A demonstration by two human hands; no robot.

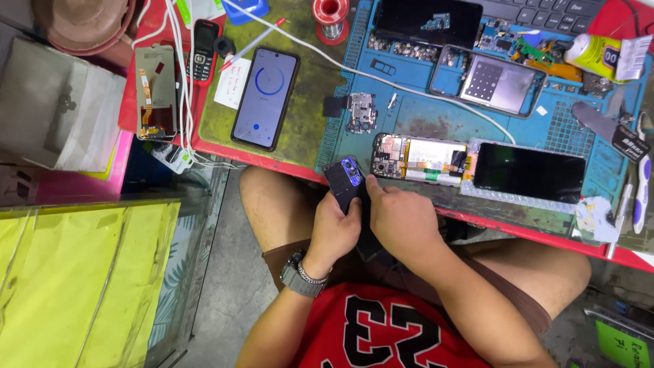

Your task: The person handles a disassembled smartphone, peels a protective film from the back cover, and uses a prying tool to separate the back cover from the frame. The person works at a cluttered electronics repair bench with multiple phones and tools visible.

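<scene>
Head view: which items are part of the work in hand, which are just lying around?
In hand:
- dark phone back cover, held by left hand and right hand
- opened phone
- detached screen

Lying about:
- lit smartphone
- solder spool
- keypad phone
- toothbrush

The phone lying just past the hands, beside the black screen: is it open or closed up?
Open. The phone lies with its back off, its battery and circuit board bare on the blue mat.
</scene>
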